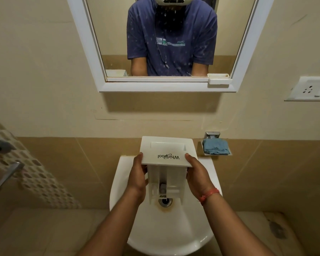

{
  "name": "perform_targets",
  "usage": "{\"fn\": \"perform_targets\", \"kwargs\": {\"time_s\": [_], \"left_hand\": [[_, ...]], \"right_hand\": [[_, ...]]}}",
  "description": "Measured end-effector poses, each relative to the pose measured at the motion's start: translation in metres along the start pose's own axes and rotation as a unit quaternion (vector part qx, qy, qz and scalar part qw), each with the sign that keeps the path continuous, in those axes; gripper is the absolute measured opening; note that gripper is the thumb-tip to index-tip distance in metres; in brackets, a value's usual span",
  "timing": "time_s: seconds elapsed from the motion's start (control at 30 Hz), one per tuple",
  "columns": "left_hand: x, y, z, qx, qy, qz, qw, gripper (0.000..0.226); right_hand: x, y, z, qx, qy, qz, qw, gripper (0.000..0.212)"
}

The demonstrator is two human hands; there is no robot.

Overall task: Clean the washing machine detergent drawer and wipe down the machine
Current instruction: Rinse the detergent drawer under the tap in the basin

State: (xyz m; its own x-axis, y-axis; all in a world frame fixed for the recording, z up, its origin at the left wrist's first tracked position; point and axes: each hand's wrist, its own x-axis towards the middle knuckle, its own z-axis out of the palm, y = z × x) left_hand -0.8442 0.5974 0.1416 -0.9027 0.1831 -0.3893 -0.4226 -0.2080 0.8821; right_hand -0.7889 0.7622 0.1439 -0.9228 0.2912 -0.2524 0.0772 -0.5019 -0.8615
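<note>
Detergent drawer [167,156] hangs over the sink [166,233], its rear end above the drain; our left hand [137,179] and right hand [197,177] curl their fingers around its sides.

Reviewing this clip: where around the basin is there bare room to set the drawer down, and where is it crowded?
Bare room: the near half of the sink bowl, between the drain and the front rim. Crowded: the back of the bowl, filled by the detergent drawer gripped by the left hand and right hand. The soap dish on the wall already holds a blue cloth.
</note>
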Motion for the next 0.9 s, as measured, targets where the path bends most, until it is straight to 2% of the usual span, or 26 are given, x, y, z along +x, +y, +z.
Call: {"fn": "perform_targets", "kwargs": {"time_s": [0.47,0.9], "left_hand": [[-0.003,-0.013,-0.008,0.019,0.004,-0.003,1.000,0.040],[-0.008,-0.008,-0.005,0.035,-0.008,0.016,0.999,0.032]], "right_hand": [[0.004,0.014,-0.008,-0.022,0.023,0.016,0.999,0.028],[0.005,0.020,-0.012,0.005,0.054,0.006,0.999,0.025]]}}
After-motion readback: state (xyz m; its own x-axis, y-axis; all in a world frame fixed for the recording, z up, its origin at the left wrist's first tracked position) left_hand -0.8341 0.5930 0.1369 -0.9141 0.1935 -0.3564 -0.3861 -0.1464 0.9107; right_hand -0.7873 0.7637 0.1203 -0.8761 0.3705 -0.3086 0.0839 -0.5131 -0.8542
